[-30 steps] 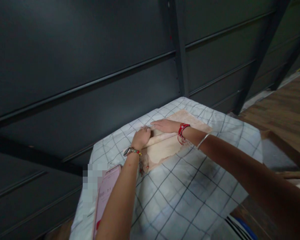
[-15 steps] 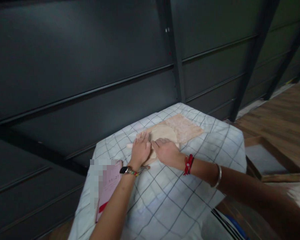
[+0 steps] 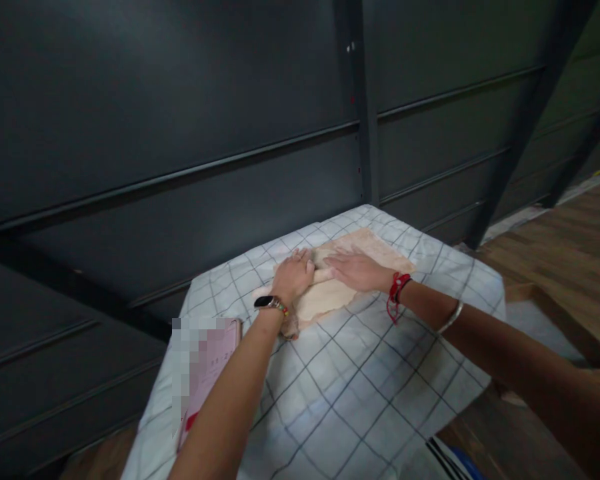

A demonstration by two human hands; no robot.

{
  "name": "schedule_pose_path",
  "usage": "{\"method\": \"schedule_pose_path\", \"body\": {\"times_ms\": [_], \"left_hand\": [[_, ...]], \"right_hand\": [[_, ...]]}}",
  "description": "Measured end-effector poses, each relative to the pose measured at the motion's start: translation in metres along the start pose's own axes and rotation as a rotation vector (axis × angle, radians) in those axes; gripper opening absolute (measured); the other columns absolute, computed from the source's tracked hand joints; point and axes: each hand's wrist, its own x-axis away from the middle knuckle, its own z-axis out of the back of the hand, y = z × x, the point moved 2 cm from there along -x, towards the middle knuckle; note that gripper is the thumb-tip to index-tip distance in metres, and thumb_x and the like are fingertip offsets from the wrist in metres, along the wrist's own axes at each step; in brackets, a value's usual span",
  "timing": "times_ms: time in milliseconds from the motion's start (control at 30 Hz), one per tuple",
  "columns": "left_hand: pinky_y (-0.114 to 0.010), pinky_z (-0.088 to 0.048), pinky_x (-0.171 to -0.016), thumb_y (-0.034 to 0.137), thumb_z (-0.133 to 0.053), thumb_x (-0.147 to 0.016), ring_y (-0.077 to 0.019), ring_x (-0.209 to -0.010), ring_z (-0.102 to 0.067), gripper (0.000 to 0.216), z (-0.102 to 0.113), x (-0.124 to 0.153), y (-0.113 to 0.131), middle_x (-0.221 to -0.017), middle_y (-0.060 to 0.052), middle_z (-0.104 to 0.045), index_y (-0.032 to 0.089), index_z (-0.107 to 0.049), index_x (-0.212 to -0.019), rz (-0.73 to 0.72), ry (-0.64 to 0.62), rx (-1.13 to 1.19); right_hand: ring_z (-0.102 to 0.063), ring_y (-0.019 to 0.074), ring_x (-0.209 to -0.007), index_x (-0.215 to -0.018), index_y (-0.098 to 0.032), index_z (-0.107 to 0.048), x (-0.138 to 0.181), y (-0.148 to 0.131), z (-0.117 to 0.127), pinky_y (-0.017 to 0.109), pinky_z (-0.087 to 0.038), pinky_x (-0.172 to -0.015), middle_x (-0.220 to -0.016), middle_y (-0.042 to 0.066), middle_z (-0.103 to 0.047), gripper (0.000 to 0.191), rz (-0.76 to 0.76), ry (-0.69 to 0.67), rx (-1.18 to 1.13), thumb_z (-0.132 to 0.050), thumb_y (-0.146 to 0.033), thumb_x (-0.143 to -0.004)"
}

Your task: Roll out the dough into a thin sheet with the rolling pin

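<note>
A pale rolling pin (image 3: 323, 274) lies across a flattened sheet of dough (image 3: 325, 299). My left hand (image 3: 295, 272) rests on the pin's left part, its fingers stretched forward. On the right part lies my right hand (image 3: 357, 268), fairly flat with the fingers extended. Both palms press on the pin rather than wrapping round it. Under the dough is a light brown board or mat (image 3: 387, 252), dusted with white. Part of the dough and the pin's right end are hidden by my hands.
A white checked cloth (image 3: 340, 373) covers the table. A pink phone-like device (image 3: 213, 373), partly blurred out, lies by my left forearm. Dark metal wall panels (image 3: 180, 100) stand behind the table. An open box (image 3: 550, 327) sits on the floor at right.
Both hands have moved forward with the rolling pin, away from me, baring the near part of the dough. My right hand's curled fingers have straightened. The view has shifted slightly.
</note>
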Motion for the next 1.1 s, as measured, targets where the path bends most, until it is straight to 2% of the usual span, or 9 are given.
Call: {"method": "schedule_pose_path", "body": {"times_ms": [100, 267, 367, 533, 600, 700, 900, 1000, 1100], "left_hand": [[-0.035, -0.034, -0.108, 0.02, -0.024, -0.094, -0.0225, -0.134, -0.039, 0.044, -0.006, -0.021, -0.012, -0.139, -0.013, -0.049, 0.008, -0.049, -0.128, -0.012, -0.052, 0.0], [-0.033, -0.027, -0.111, 0.018, -0.025, -0.092, -0.0226, -0.131, -0.042, 0.041, -0.018, -0.044, -0.025, -0.136, -0.018, -0.051, 0.005, -0.055, -0.117, -0.083, -0.202, 0.017], [-0.031, -0.03, -0.109, 0.023, -0.026, -0.093, -0.0225, -0.134, -0.039, 0.046, -0.017, -0.039, -0.021, -0.141, -0.019, -0.045, 0.004, -0.048, -0.127, -0.073, -0.282, 0.083], [-0.034, -0.027, -0.111, 0.028, -0.016, -0.095, -0.0202, -0.14, -0.028, 0.055, -0.001, -0.002, -0.004, -0.151, -0.013, -0.031, 0.009, -0.035, -0.142, -0.054, -0.363, 0.114], [-0.036, -0.024, -0.113, 0.03, -0.012, -0.096, -0.0191, -0.141, -0.024, 0.056, 0.005, 0.011, 0.002, -0.153, -0.009, -0.028, 0.012, -0.032, -0.144, -0.053, -0.346, 0.119], [-0.039, -0.022, -0.113, 0.029, -0.011, -0.096, -0.0205, -0.141, -0.024, 0.056, 0.007, 0.013, 0.006, -0.153, -0.01, -0.028, 0.01, -0.032, -0.145, -0.015, -0.282, 0.118], [-0.049, -0.024, -0.111, 0.026, -0.018, -0.095, -0.0256, -0.14, -0.026, 0.051, -0.004, -0.02, -0.004, -0.149, -0.014, -0.035, 0.009, -0.04, -0.138, 0.11, -0.144, 0.186], [-0.049, -0.025, -0.11, 0.024, -0.021, -0.094, -0.0263, -0.139, -0.028, 0.048, -0.007, -0.033, -0.011, -0.146, -0.015, -0.04, 0.009, -0.043, -0.134, 0.167, -0.068, 0.21], [-0.045, -0.031, -0.107, 0.024, -0.024, -0.093, -0.0264, -0.134, -0.037, 0.044, -0.011, -0.041, -0.016, -0.138, -0.016, -0.05, 0.01, -0.048, -0.128, 0.2, -0.035, 0.225]], "right_hand": [[-0.038, 0.0223, -0.134, -0.139, -0.017, -0.045, -0.021, 0.012, -0.002, 0.043, -0.029, -0.108, -0.146, 0.009, -0.043, 0.048, -0.033, -0.041, -0.078, -0.023, -0.035, -0.1], [-0.044, 0.0209, -0.13, -0.133, -0.018, -0.052, -0.043, 0.023, -0.003, 0.042, -0.031, -0.108, -0.141, 0.007, -0.049, 0.046, -0.043, -0.067, -0.076, -0.023, -0.032, -0.1], [-0.05, 0.0237, -0.125, -0.128, -0.013, -0.056, -0.026, 0.013, -0.003, 0.045, -0.032, -0.107, -0.135, 0.012, -0.055, 0.047, -0.021, -0.048, -0.016, -0.023, -0.03, -0.1], [-0.05, 0.0227, -0.125, -0.13, -0.006, -0.053, 0.02, -0.016, -0.002, 0.041, -0.032, -0.108, -0.13, 0.017, -0.058, 0.044, 0.061, 0.166, -0.012, -0.033, -0.025, -0.096], [-0.052, 0.0224, -0.122, -0.131, -0.007, -0.053, 0.029, -0.021, -0.003, 0.039, -0.037, -0.104, -0.129, 0.016, -0.059, 0.044, 0.07, 0.189, -0.035, -0.034, -0.025, -0.096], [-0.053, 0.0241, -0.121, -0.131, -0.008, -0.053, 0.024, -0.019, -0.003, 0.041, -0.039, -0.102, -0.128, 0.016, -0.059, 0.045, 0.04, 0.118, -0.017, -0.03, -0.025, -0.096], [-0.037, 0.026, -0.135, -0.137, -0.018, -0.049, -0.02, 0.008, -0.001, 0.051, -0.025, -0.11, -0.144, 0.008, -0.045, 0.049, -0.092, -0.087, -0.028, -0.022, -0.033, -0.099], [-0.032, 0.0252, -0.137, -0.139, -0.018, -0.047, -0.042, 0.022, -0.004, 0.051, -0.024, -0.111, -0.148, 0.007, -0.04, 0.051, -0.118, -0.104, -0.041, -0.019, -0.032, -0.099], [-0.033, 0.0254, -0.137, -0.139, -0.016, -0.047, -0.056, 0.032, -0.01, 0.048, -0.027, -0.11, -0.147, 0.009, -0.041, 0.051, -0.118, -0.104, -0.025, -0.021, -0.032, -0.098]]}}
